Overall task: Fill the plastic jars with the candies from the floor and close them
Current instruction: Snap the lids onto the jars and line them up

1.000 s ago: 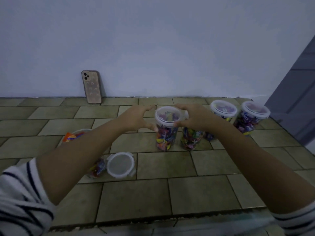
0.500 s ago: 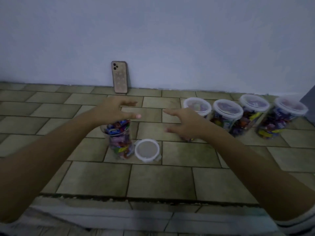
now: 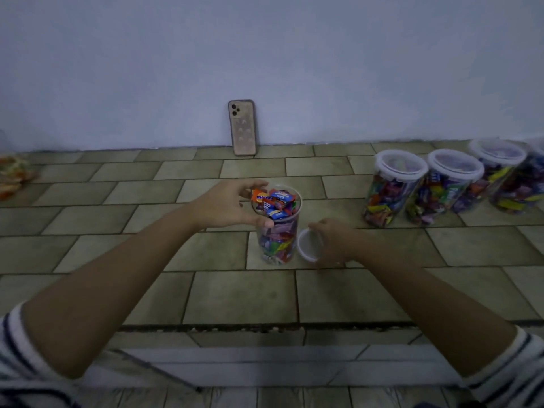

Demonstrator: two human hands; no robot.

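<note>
Greenish tiles cover the floor, which meets a pale wall; a phone leans upright against that wall. An open jar stands on the floor in the middle, filled up to the rim with candies. The left hand grips the jar at its top, with the thumb on the near side and the fingers curled around the far side. Just beside the jar, on its right, is the lid. The right hand holds it with bent fingers around its right edge; whether the lid is already off the floor, I cannot tell.

The step in hand seems to be closing this jar. Some candies stand a little above the rim, so I think they should be pressed down first, otherwise the lid will sit crooked. The left hand should move lower on the wall of the jar, because fingers on the rim will be in the way of the lid. The lid should come flat from above, and then be pressed evenly all around.

Several closed jars stand in a row at the right, well apart from this one. Some loose candies lie far at the left edge, so more filling may follow.
</note>
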